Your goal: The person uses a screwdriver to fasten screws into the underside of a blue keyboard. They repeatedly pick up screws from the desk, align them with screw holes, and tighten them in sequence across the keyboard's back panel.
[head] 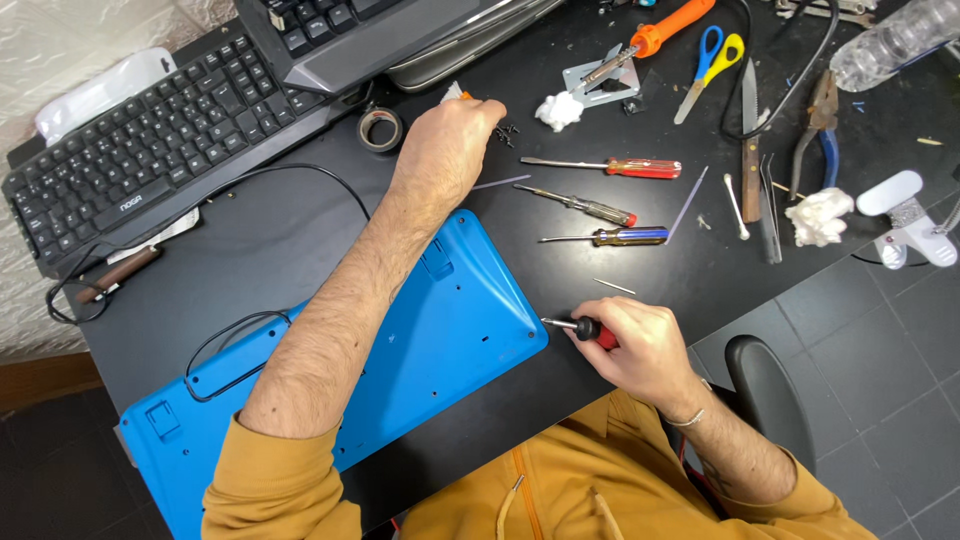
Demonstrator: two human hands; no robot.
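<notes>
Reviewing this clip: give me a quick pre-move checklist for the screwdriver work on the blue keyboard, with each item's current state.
1. Right hand holds the screwdriver: ok.
2. Screwdriver tip sits at the corner of the blue keyboard: ok; seated in a screw, cannot tell.
3. Blue keyboard lies back side up, flat on the black desk: ok.
4. Left hand steadies the keyboard: not ok; it reaches toward the small black screws.
5. Left forearm lies across the keyboard: ok.
6. Spare screwdrivers lie nearby: ok.

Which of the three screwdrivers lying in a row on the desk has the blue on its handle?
The lowest one, nearest the right hand. Its handle is yellow and blue; the other two have red on theirs.
</notes>
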